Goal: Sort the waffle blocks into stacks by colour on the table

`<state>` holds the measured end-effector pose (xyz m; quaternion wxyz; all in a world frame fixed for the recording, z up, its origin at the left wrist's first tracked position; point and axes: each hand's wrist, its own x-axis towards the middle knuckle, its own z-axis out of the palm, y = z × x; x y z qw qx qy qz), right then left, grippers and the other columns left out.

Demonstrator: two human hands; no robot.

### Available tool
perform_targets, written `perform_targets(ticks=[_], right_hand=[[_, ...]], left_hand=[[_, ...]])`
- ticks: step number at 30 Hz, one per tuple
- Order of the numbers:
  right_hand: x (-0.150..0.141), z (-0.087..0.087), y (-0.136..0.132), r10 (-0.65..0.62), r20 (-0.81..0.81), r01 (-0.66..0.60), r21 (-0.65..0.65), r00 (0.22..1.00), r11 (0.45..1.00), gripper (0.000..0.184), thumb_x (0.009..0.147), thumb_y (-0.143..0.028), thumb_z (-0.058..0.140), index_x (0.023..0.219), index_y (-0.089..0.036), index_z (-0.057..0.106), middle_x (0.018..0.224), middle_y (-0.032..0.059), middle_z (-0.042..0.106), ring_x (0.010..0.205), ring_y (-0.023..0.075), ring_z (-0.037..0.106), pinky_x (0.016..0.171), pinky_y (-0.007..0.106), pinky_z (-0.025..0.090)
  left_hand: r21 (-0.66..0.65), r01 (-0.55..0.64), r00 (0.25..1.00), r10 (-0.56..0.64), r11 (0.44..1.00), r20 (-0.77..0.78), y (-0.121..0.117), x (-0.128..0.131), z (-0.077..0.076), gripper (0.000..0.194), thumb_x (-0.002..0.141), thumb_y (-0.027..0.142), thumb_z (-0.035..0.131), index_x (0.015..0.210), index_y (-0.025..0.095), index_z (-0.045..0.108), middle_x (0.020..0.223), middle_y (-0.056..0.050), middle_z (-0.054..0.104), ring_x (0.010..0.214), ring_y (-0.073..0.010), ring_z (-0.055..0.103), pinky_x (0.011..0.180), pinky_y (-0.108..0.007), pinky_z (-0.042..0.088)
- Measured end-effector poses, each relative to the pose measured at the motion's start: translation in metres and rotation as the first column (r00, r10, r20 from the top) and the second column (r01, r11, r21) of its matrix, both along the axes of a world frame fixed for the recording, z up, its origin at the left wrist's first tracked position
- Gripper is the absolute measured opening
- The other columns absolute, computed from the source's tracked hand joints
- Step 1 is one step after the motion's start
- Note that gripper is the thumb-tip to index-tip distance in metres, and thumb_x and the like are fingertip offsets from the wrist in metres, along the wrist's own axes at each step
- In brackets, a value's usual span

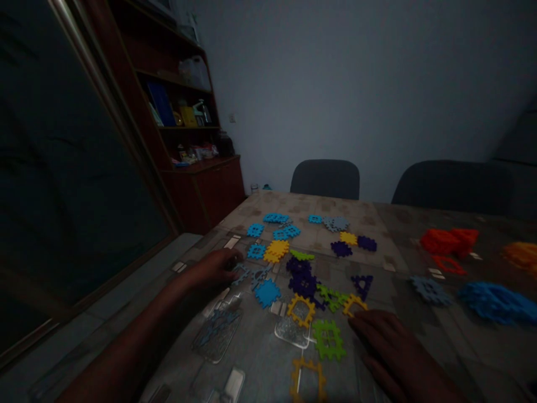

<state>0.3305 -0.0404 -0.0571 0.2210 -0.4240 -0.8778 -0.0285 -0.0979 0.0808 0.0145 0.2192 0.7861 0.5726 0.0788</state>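
My left hand [220, 266] is over the left part of the table. Its fingers are bent and parted from the thumb, beside a grey toothed plastic building piece [241, 273]. Another grey piece [260, 274] and a solid blue toothed square [267, 293] lie just right of it. Lower right, my right hand [390, 341] lies flat with its fingers stretched out. Its fingertips are at the edge of a yellow toothed frame [354, 304], partly covering it. Between the hands are purple pieces [302, 282], a yellow ring-like piece [301, 310] and a green windowed square [328, 340].
Light blue pieces [255, 251] and yellow squares [276, 251] lie farther back. To the right are a red pile [447, 242], a blue pile [497, 302] and orange pieces [522, 254]. Two chairs [325, 178] stand behind the patterned table [239, 215]; a wooden cabinet [220, 184] is at left.
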Motion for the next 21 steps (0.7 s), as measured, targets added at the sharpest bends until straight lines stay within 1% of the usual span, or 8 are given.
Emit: perform_targets(ticks=[5,8,10,12,14,16,19,21], right_hand=[[0.002,0.005,-0.002,-0.013,0.015,0.012,0.014,1.0,1.0,0.042,0.089,-0.027,0.053,0.131,-0.029,0.059,0.124,0.008,0.068,0.109,0.0278,0.065,0.084,0.042,0.06],[-0.001,0.007,-0.005,-0.014,0.009,0.014,-0.015,1.0,1.0,0.042,0.091,-0.027,0.051,0.133,-0.029,0.058,0.131,0.0093,0.064,0.116,0.0291,0.062,0.091,0.046,0.055],[-0.013,0.003,-0.009,0.01,-0.005,-0.011,-0.045,1.0,0.999,0.042,0.091,-0.025,0.051,0.132,-0.028,0.058,0.132,0.01,0.063,0.116,0.0285,0.061,0.094,0.046,0.053],[-0.035,-0.006,-0.015,0.069,-0.041,-0.071,-0.051,0.997,0.996,0.041,0.088,-0.022,0.053,0.128,-0.027,0.061,0.126,0.0105,0.067,0.111,0.0266,0.064,0.091,0.043,0.055],[-0.064,-0.019,-0.023,0.155,-0.084,-0.156,-0.008,0.984,0.988,0.034,0.087,-0.024,0.055,0.12,-0.027,0.064,0.117,0.0096,0.071,0.103,0.0245,0.067,0.084,0.038,0.057],[-0.095,-0.033,-0.034,0.254,-0.09,-0.244,0.106,0.963,0.964,0.027,0.088,-0.031,0.06,0.115,-0.03,0.064,0.113,0.0074,0.073,0.098,0.0232,0.068,0.082,0.035,0.058],[-0.136,-0.049,-0.045,0.307,-0.093,-0.287,0.184,0.947,0.94,0.023,0.089,-0.039,0.061,0.111,-0.032,0.064,0.112,0.0041,0.073,0.096,0.022,0.068,0.081,0.032,0.056],[-0.153,-0.052,-0.046,0.313,-0.153,-0.282,0.195,0.938,0.94,0.021,0.091,-0.043,0.058,0.108,-0.031,0.065,0.103,0.0028,0.075,0.087,0.0201,0.068,0.079,0.031,0.056]], left_hand=[[0.016,0.033,0.999,-0.033,0.999,-0.011,-0.032,-0.004,0.014,0.039,0.077,0.04,0.061,0.109,0.018,0.062,0.108,-0.009,0.065,0.097,-0.026,0.06,0.085,-0.036,0.047],[0.03,0.059,0.997,-0.058,0.998,-0.041,-0.055,-0.009,0.018,0.036,0.082,0.044,0.061,0.109,0.02,0.064,0.107,-0.007,0.065,0.097,-0.0262,0.062,0.085,-0.035,0.048],[0.047,0.079,0.996,-0.076,0.996,-0.05,-0.066,-0.012,0.018,0.039,0.084,0.045,0.063,0.116,0.022,0.062,0.117,-0.007,0.064,0.104,-0.0265,0.061,0.089,-0.034,0.048],[0.053,0.104,0.994,-0.102,0.993,-0.043,-0.072,-0.014,0.017,0.043,0.083,0.042,0.065,0.121,0.023,0.059,0.126,-0.007,0.061,0.113,-0.0273,0.059,0.096,-0.035,0.046],[0.045,0.137,0.99,-0.136,0.99,-0.03,-0.076,-0.015,0.017,0.039,0.085,0.039,0.063,0.12,0.023,0.06,0.126,-0.008,0.061,0.114,-0.0273,0.059,0.098,-0.036,0.045],[0.024,0.144,0.989,-0.143,0.989,-0.025,-0.08,-0.016,0.018,0.031,0.087,0.039,0.061,0.114,0.023,0.063,0.118,-0.007,0.064,0.107,-0.0261,0.061,0.094,-0.035,0.048],[-0.018,0.091,0.995,-0.092,0.996,-0.049,-0.094,-0.019,0.018,0.031,0.085,0.043,0.063,0.111,0.026,0.063,0.112,-0.005,0.065,0.1,-0.0247,0.063,0.086,-0.033,0.05],[-0.028,0.043,0.995,-0.045,0.999,-0.085,-0.106,-0.021,0.014,0.036,0.081,0.044,0.067,0.113,0.027,0.063,0.111,-0.005,0.065,0.097,-0.0248,0.064,0.082,-0.032,0.051]])
